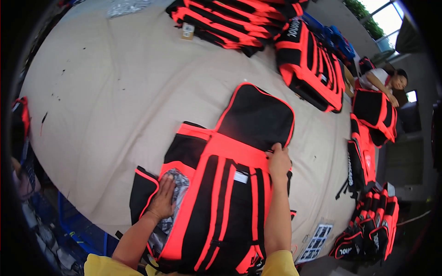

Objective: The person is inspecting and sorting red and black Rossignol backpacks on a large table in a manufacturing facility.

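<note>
Backpack (241,198): black and bright red-orange, lying strap side up on the pale worktop (101,129), toward its near edge.
Flap (255,115): folded out beyond the backpack's far end, spread nearly flat.
Right grip (279,163): fingers look closed together on the cloth at the flap's right base corner — a small hold, best taken close to the edge so nothing puckers.
Left grip (163,200): palm down, fingers a little apart, clamped on nothing; it rests on the silvery lining (182,188) in the side opening.
Handling: brace with a flat left palm, and ease the corner gently rather than tugging.
Straps (222,202): better smoothed flat, clear of both hands.
Watch: thin lining could crease or snag — light fingertips suit it.
</note>
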Demonstrator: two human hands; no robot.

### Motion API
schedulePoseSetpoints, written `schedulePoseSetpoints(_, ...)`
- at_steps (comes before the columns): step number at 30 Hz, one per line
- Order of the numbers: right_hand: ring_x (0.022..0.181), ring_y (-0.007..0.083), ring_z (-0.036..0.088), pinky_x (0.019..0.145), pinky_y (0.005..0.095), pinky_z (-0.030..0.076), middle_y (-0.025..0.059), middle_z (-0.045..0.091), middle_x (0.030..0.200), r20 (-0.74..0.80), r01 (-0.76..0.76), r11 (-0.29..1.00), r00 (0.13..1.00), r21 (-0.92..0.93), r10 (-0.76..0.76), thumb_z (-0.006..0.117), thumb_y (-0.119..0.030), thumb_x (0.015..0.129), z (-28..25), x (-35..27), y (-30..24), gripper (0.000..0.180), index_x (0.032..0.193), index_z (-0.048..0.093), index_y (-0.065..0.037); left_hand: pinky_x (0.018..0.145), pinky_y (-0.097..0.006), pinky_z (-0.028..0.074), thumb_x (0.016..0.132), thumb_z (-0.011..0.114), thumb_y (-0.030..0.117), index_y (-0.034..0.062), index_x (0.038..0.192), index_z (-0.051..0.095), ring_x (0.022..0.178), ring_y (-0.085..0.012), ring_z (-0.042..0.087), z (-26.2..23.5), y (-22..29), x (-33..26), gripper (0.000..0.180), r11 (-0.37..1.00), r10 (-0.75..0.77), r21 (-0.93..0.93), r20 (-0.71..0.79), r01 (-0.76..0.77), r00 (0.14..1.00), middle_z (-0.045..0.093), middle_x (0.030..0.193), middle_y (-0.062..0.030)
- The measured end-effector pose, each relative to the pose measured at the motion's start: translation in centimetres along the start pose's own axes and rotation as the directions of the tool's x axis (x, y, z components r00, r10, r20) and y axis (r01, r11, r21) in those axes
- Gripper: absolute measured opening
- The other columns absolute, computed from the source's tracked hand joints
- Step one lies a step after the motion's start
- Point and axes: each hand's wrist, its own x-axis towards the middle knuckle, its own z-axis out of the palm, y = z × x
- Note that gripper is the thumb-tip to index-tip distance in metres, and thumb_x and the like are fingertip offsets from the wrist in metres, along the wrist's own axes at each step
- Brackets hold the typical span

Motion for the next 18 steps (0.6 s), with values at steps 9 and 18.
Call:
schedulePoseSetpoints(9, 0.082, 0.0350, 0.066, 0.064, 0.0500, 0.054, 0.0112, 0.063, 0.089, -0.249, 0.594, 0.755, 0.803, 0.279, -0.541, 0.073, -0.021, 0.088, 5.0, -1.2, -18.3, 0.014, 0.088, 0.064, -0.009, 0.135, -0.046, 0.012, 0.079, 0.075, 0.016, -0.0061, 0.159, 0.034, 0.164, -0.0406, 0.009, 0.3, 0.4, 0.2, 0.093, 0.995, -0.072, 0.068, 0.067, 0.067, 0.995, 0.019, 0.173, -0.0217)
schedulePoseSetpoints(18, 0.115, 0.0347, 0.070, 0.090, 0.0439, 0.058, 0.0261, 0.064, 0.130, -0.507, -0.167, 0.981, 0.840, 0.103, 0.196, 0.076, -0.035, 0.098, -2.4, 8.8, -1.0, 0.086, 0.154, 0.033, 0.014, 0.135, -0.046, 0.010, 0.080, 0.074, 0.016, -0.0060, 0.160, 0.034, 0.164, -0.0404, 0.008, 0.0, 0.5, 1.2, 0.092, 0.993, -0.003, 0.116, 0.029, -0.001, 1.000, 0.019, 0.173, -0.0221)
